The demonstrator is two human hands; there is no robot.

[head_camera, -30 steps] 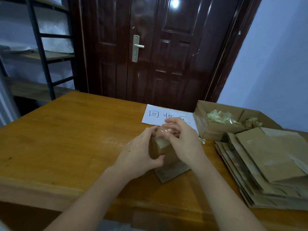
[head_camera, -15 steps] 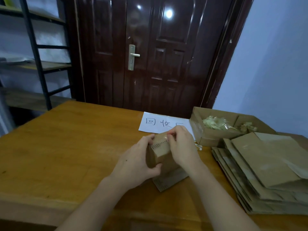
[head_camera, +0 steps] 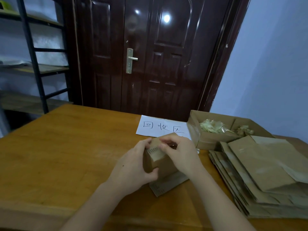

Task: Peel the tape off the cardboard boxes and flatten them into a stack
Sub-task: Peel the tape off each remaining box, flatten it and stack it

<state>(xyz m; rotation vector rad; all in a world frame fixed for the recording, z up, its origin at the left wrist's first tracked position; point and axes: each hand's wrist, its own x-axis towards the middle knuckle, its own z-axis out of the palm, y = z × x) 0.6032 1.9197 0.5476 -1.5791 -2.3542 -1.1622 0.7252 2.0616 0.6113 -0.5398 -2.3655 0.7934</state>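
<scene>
The small cardboard box (head_camera: 159, 161) is held upright near the front middle of the wooden table (head_camera: 55, 157), and its long axis is pointed up and a little away from the person. Its lower end is rested on a flat piece of cardboard (head_camera: 168, 185) that is laid on the table under it. The left side of the box is gripped by the left hand (head_camera: 133, 165), with the thumb curled round the near face and the fingertips placed on the top edge. The top of the box is covered by the right hand (head_camera: 180, 153), whose fingers are curled and pinched at the upper edge; whether tape is held between them cannot be told. To the right, well apart from the box, a stack of flattened boxes (head_camera: 265, 175) is laid close to the right edge of the table. Wide open room is left on the table at the left of the hands. Farther back, an open carton (head_camera: 215, 139) with crumpled tape scraps (head_camera: 213, 127) inside is placed just behind the stack. Beside it a white paper sign (head_camera: 163, 126) is laid flat near the far edge. Behind the table a dark door (head_camera: 150, 55) is seen, and a shelf rack (head_camera: 33, 67) is stood at the left.
</scene>
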